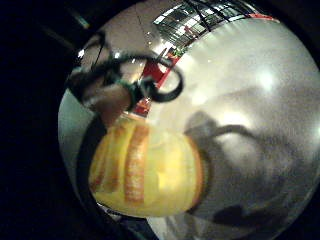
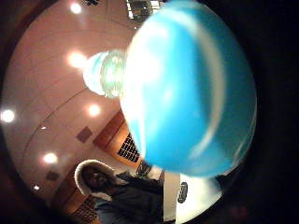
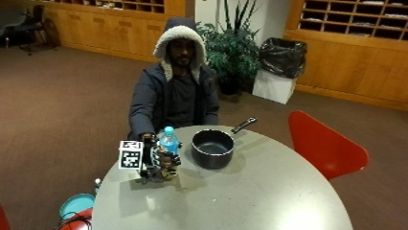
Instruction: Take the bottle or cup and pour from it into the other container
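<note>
Two task things stood on surface [image 3: 255,191]: bottle [image 3: 168,143] upright near its edge, black pot [image 3: 212,148] just beside. Gloved right hand [image 3: 156,163] wrapped bottle's lower body, grip clenched around it. Best approach, I judged: lift straight, carry mouth over pot rim, tilt slowly.

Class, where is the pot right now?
In the outside view, the pot stands on the round table beside the bottle that the right hand grips, in front of the person.
</note>
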